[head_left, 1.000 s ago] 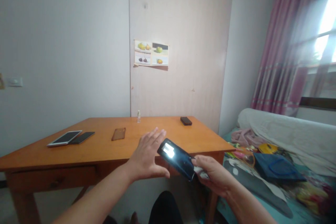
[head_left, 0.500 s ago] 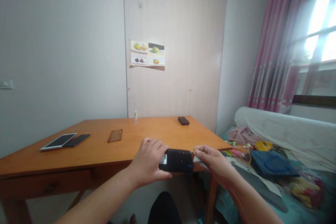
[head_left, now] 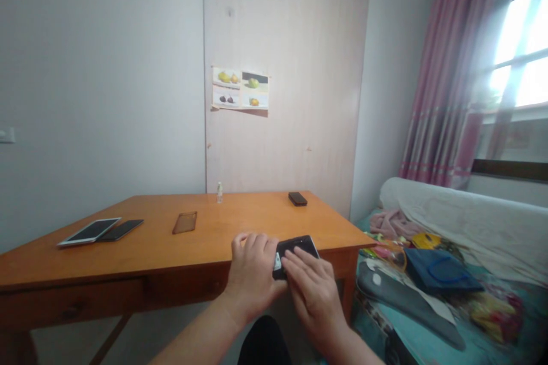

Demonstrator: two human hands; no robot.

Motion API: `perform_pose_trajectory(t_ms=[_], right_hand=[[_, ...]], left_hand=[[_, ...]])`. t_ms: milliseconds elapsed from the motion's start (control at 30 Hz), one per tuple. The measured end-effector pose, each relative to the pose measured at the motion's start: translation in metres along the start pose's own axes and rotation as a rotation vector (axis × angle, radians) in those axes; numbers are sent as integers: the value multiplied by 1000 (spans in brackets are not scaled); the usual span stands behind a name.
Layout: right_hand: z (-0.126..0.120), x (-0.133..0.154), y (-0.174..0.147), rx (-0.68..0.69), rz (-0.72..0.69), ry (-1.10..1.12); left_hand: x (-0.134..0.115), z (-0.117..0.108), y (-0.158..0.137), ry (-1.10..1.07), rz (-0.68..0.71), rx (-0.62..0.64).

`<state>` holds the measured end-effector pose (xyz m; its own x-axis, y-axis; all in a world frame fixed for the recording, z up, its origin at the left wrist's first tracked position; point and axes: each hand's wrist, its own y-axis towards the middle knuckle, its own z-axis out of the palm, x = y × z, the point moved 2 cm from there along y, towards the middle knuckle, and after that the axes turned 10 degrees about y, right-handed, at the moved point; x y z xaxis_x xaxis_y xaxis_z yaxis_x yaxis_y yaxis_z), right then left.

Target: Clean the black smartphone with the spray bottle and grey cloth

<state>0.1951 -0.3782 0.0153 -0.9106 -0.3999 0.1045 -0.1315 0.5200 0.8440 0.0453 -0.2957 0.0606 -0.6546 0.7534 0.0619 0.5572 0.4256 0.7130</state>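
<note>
A black phone (head_left: 295, 242) is tilted in front of the table's near edge, a small white patch at its left end. My left hand (head_left: 253, 259) is closed around that left end, fingers over the top and thumb below. Across the phone's face lies my right hand (head_left: 310, 280), its fingers stretched out flat and touching the surface. Its thumb is hidden, and whether anything thin is under those fingers cannot be seen.
On the wooden table (head_left: 240, 219) lie a white tablet (head_left: 89, 232), a dark phone (head_left: 123, 230), a brown phone case (head_left: 185, 222) and a dark case-like block (head_left: 297, 199). A small bottle (head_left: 220, 193) stands behind. At right, a sofa (head_left: 449, 205) holds clutter.
My right hand has moved left from beside the phone, where it pinched something whitish, onto its face. The phone has shifted slightly right and tilted. The whitish thing is out of sight.
</note>
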Motion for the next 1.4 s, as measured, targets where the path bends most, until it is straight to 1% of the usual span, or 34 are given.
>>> perform_pose_trajectory(t_ms=[100,133,167,200,300,333,400,467,500,533,600,667,700,733,767,833,900,933,1067,1133,1200,1267,1333,1400], right_hand=[[-10,-16,1,-121,120,-118],[-11,-16,0,-141,141,-138],[-10,-13,-1,-134,136,-147],[-8,-8,-3,-103,106,-147],[1,8,-8,90,-83,-109],[2,10,-9,124,-108,-106],[0,3,-8,99,-56,-132],[-4,-8,-5,10,70,-179],[-5,-11,-4,-18,111,-193],[-6,-11,-4,-27,119,-195],[-3,-4,-4,29,44,-158],[0,5,-4,130,-63,-99],[0,6,-3,156,-81,-82],[-1,5,-1,148,-67,-80],[-4,1,1,112,-28,-90],[-8,-8,4,-2,70,-123],[-8,-11,6,-61,119,-140],[-6,-9,7,-49,110,-134],[1,1,10,73,28,-97],[-1,-5,14,32,66,-123],[-6,-14,19,-57,128,-156],[-7,-16,20,-108,146,-157],[-3,-10,18,-95,106,-122],[2,-2,14,-47,45,-78]], left_hand=[[-3,1,-5,-3,-18,-23],[-4,1,-6,-4,-25,-25],[-5,2,-7,-7,-29,-26],[-6,4,-8,-12,-33,-26],[-8,6,-9,-21,-45,-26],[-9,7,-10,-22,-48,-27],[-9,5,-10,-21,-50,-32],[-10,3,-10,-16,-46,-38],[-10,3,-10,-12,-46,-39],[-11,2,-10,-11,-47,-38],[-12,3,-11,-13,-46,-36],[-13,4,-11,-19,-39,-42],[-13,5,-12,-22,-34,-47],[-13,5,-12,-22,-30,-50],[-13,5,-12,-21,-28,-49],[-13,4,-12,-19,-27,-39],[-14,4,-12,-20,-24,-25],[-14,4,-11,-22,-22,-23],[-15,4,-12,-27,-9,-31],[-14,4,-12,-26,-5,-40],[-13,3,-13,-23,-1,-49],[-13,2,-12,-24,3,-56],[-13,2,-12,-31,5,-60],[-14,3,-13,-41,11,-58]])
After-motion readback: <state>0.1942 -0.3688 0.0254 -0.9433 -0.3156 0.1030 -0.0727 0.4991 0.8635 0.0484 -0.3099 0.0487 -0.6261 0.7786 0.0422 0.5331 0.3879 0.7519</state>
